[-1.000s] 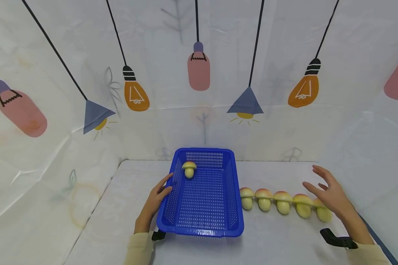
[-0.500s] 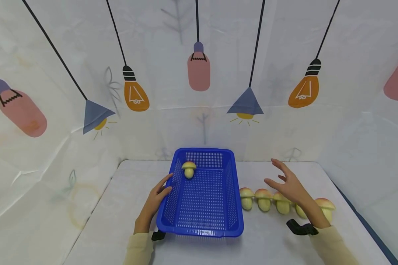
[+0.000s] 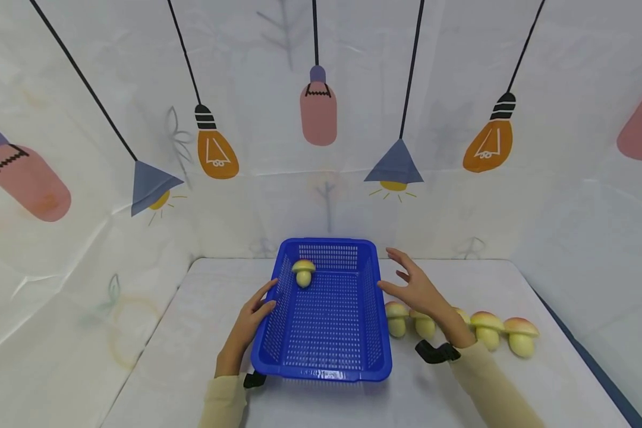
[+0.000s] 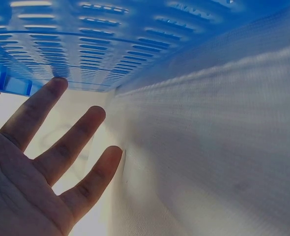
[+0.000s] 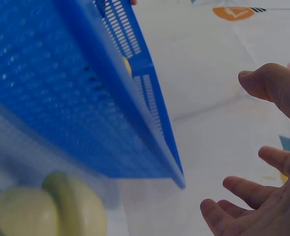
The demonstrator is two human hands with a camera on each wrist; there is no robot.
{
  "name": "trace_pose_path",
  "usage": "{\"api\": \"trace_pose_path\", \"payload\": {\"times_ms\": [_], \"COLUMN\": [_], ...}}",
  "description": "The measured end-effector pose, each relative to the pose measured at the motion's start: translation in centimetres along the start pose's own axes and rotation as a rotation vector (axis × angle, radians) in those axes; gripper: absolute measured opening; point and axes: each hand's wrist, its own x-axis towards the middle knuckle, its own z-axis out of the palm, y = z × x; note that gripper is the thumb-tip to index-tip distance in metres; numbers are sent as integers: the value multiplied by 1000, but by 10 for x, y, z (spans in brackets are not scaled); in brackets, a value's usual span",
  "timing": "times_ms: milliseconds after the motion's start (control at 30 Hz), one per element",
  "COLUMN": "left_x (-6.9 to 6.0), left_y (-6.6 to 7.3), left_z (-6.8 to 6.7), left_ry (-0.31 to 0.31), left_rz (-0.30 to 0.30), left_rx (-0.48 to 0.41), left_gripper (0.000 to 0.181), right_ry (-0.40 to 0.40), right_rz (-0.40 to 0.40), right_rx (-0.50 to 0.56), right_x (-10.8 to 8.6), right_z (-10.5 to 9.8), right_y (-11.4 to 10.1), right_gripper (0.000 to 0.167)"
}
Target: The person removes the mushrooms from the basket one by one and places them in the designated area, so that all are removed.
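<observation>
A blue perforated plastic basket (image 3: 329, 375) sits on the white table. Inside it, near the back left, stands one yellow-capped mushroom (image 3: 303, 273) with a pale stem. My left hand (image 3: 250, 318) touches the basket's left rim. In the left wrist view its fingers (image 4: 69, 147) spread straight alongside the perforated wall. My right hand (image 3: 417, 291) hovers by the right rim, holding nothing. A gap shows between its fingers and the basket in the right wrist view. Several mushrooms (image 3: 521, 336) form a row right of the basket, partly hidden behind my right forearm.
A pale cloth wall (image 3: 267, 208) printed with hanging lamps rises behind the table (image 3: 182, 356). Dark camera mounts (image 3: 437, 352) sit at both wrists. The nearest mushroom (image 3: 397, 321) in the row lies close against the basket's right side.
My right hand has moved left over the mushroom row, from its far right end to the basket's right rim. My left hand, the basket and the mushrooms have stayed in place.
</observation>
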Motion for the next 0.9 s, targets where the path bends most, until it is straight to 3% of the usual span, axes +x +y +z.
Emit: {"api": "trace_pose_path", "payload": {"times_ms": [167,467,900], "left_x": [-1,0,1], "left_y": [3,1,0], "left_z": [1,0,0], "left_ry": [3,10,18], "left_rz": [-3,-14,-15], "left_rx": [7,22,27], "left_gripper": [56,55,56], "right_ry": [-26,-85,-115], "right_rz": [-6,67,91], "right_rx": [44,116,84], "right_x": [13,31,56], "right_z": [19,54,91], "right_y": [-10,-23,-33], "right_gripper": [83,86,84]}}
